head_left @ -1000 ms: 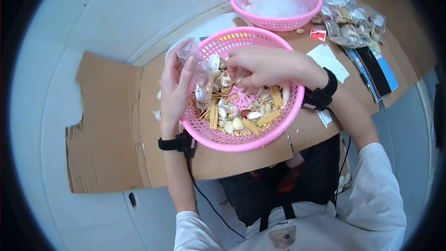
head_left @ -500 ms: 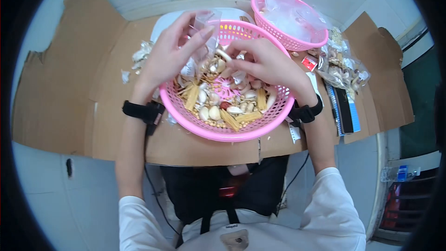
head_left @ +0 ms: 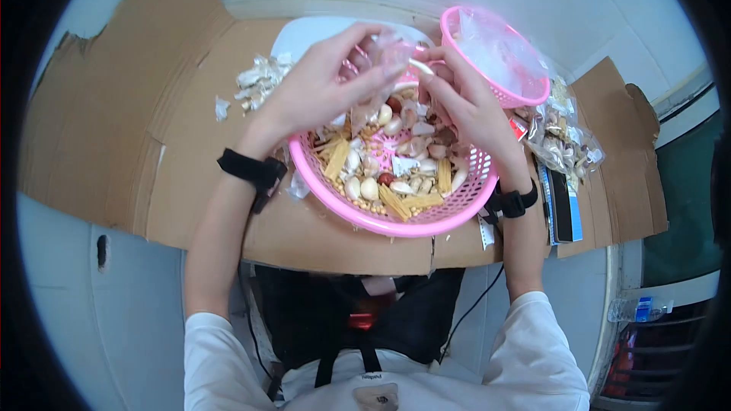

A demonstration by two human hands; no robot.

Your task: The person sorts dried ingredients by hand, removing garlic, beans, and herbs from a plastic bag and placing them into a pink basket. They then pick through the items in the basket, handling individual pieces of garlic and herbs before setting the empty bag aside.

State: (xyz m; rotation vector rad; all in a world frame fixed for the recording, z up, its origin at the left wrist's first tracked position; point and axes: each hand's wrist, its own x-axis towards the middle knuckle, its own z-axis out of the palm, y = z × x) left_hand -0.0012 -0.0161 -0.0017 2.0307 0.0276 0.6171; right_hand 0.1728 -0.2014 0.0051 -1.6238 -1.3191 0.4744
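Above the far side of a pink plastic basket (head_left: 324,196), my left hand (head_left: 335,72) is closed round a clear plastic bag (head_left: 381,59). My right hand (head_left: 466,99) pinches a pale, slender piece (head_left: 420,67) beside the bag; it looks like a mushroom stem, though fingers cover part of it. Inside the basket lie garlic cloves (head_left: 369,187), yellow dried sticks (head_left: 394,202), a red date (head_left: 386,179), scattered soybeans and a torn white scrap (head_left: 403,166). Both wrists wear black straps.
A second pink basket (head_left: 499,97) with clear plastic bags stands at the back right. Bagged dry goods (head_left: 556,141) and a black-and-blue box (head_left: 563,209) lie to the right. White peelings (head_left: 263,80) are heaped left on the cardboard (head_left: 198,175). A white stool-like surface (head_left: 304,34) sits behind.
Both hands have risen from the basket's contents and drawn together, the bag and pale piece now closer to each other. A white scrap now shows in the basket's middle. The view has shifted slightly.
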